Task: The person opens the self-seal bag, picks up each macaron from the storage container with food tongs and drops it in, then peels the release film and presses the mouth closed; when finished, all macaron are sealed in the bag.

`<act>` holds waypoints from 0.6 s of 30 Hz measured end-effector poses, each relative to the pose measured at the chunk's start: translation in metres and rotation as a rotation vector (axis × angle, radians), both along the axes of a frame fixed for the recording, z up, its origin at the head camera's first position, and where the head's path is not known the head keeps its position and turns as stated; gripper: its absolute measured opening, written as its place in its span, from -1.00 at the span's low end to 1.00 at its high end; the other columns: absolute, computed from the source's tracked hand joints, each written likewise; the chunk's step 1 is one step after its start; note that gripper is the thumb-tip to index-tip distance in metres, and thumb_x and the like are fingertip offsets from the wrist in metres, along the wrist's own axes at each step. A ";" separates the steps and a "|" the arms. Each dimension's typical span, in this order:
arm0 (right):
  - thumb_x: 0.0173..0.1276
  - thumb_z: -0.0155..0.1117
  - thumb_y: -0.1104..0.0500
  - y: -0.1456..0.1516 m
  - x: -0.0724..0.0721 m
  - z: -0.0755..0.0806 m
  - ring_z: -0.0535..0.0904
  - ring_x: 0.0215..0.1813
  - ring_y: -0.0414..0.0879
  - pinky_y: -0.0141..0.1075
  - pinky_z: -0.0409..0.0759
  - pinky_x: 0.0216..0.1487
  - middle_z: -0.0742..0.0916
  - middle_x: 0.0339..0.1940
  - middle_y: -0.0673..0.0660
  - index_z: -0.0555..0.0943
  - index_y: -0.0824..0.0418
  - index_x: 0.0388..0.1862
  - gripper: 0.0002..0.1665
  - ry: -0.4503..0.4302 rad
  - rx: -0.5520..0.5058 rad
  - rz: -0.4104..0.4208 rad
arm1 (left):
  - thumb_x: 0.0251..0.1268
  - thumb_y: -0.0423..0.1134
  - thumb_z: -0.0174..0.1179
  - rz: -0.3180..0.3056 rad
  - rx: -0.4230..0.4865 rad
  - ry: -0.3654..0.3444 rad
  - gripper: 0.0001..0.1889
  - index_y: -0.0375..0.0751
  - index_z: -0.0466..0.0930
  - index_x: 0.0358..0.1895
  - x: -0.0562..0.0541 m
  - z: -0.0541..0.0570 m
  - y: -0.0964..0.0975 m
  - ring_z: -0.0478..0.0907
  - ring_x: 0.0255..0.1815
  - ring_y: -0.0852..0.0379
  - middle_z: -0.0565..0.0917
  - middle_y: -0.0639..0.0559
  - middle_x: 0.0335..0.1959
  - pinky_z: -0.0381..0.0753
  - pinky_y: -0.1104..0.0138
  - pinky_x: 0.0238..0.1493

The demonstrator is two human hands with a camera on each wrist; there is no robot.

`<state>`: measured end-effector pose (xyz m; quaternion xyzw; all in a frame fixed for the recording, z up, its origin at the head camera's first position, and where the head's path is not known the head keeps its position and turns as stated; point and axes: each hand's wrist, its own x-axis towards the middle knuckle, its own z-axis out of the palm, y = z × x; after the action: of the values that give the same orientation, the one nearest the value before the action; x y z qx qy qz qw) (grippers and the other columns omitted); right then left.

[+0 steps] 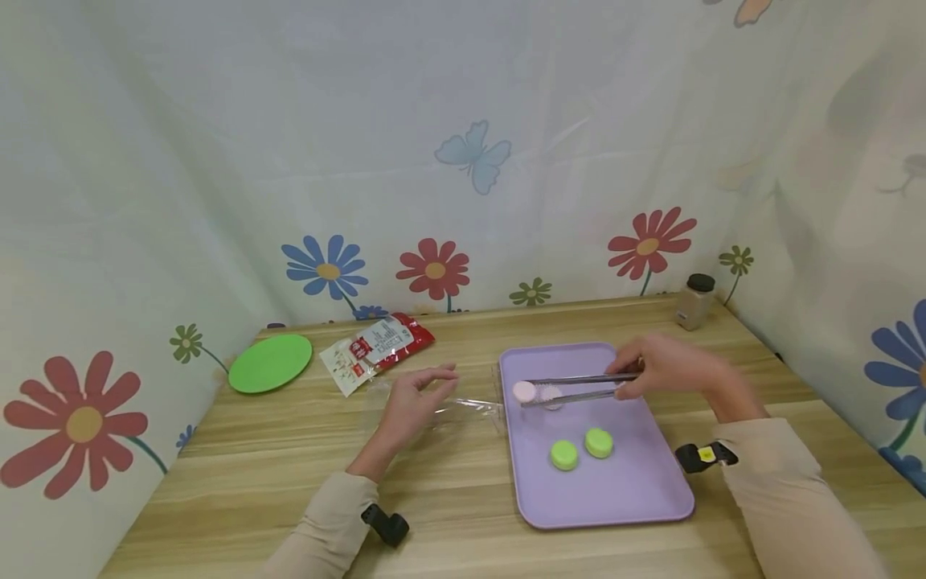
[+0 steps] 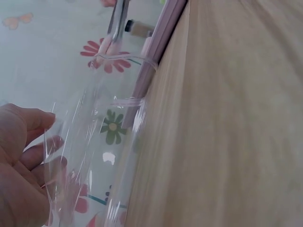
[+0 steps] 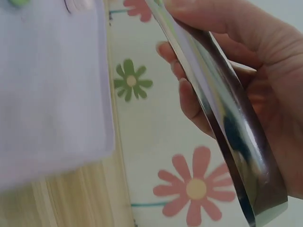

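Observation:
My right hand (image 1: 665, 368) grips metal tongs (image 1: 579, 378) over the lilac tray (image 1: 604, 503). A pale pink macaron (image 1: 524, 392) sits between the tong tips, and a second pink macaron (image 1: 553, 398) lies right beside it. Two green macarons (image 1: 564, 455) rest lower on the tray. In the right wrist view, fingers and thumb curl round the tongs (image 3: 222, 104). My left hand (image 1: 412, 402) is at a clear plastic bag (image 1: 470, 406), thumb and fingers bent and apart. The left wrist view has its fingertips (image 2: 49, 118) right at the film, the bag's mouth facing the tray.
A red and white packet (image 1: 379, 347) lies behind the left hand. To its left is a green plate (image 1: 271, 363). A small jar with a black lid (image 1: 694, 302) stands at the table's back right corner, near the flowered backdrop (image 1: 376, 145).

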<state>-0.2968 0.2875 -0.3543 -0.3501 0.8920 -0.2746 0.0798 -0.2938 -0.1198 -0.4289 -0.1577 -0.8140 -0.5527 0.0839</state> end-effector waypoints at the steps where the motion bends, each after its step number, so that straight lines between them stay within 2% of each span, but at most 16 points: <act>1: 0.17 0.57 0.10 -0.007 -0.001 0.000 0.51 -0.36 -0.17 -0.37 0.58 -0.37 0.64 -0.40 -0.09 0.79 0.18 -0.13 -0.69 0.016 0.010 -0.005 | 0.37 -0.21 0.31 0.001 -0.004 0.003 -0.87 -0.14 0.78 -0.14 0.000 0.000 0.000 0.47 0.35 -0.03 0.63 -0.12 0.22 0.37 0.04 0.39; 10: 0.18 0.54 0.21 -0.086 -0.017 -0.012 0.51 -0.41 -0.21 -0.38 0.55 -0.40 0.65 -0.43 -0.09 0.78 0.27 -0.15 -0.74 0.000 0.047 0.047 | 0.36 -0.24 0.31 -0.002 -0.019 0.037 -0.89 -0.14 0.79 -0.15 0.000 -0.002 0.001 0.49 0.33 -0.05 0.66 -0.07 0.17 0.40 0.03 0.37; 13: 0.17 0.54 0.22 -0.112 -0.020 -0.014 0.50 -0.42 -0.24 -0.41 0.54 -0.40 0.64 -0.45 -0.10 0.79 0.25 -0.18 -0.76 0.039 0.047 0.075 | 0.36 -0.25 0.31 -0.008 -0.017 0.039 -0.88 -0.14 0.78 -0.13 0.000 -0.003 0.001 0.49 0.33 -0.07 0.66 -0.08 0.17 0.39 0.02 0.38; 18: 0.18 0.49 0.26 -0.150 -0.024 -0.018 0.39 -0.46 -0.29 -0.44 0.41 -0.46 0.59 -0.51 -0.04 0.78 0.21 -0.28 -0.88 0.142 0.043 0.174 | 0.38 -0.21 0.30 -0.005 -0.007 0.033 -0.85 -0.13 0.78 -0.10 0.000 -0.003 0.001 0.48 0.33 -0.05 0.66 -0.08 0.18 0.44 0.01 0.33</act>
<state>-0.3210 0.1374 -0.3718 -0.4428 0.8674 -0.2218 0.0476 -0.2943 -0.1188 -0.4321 -0.1692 -0.8140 -0.5475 0.0953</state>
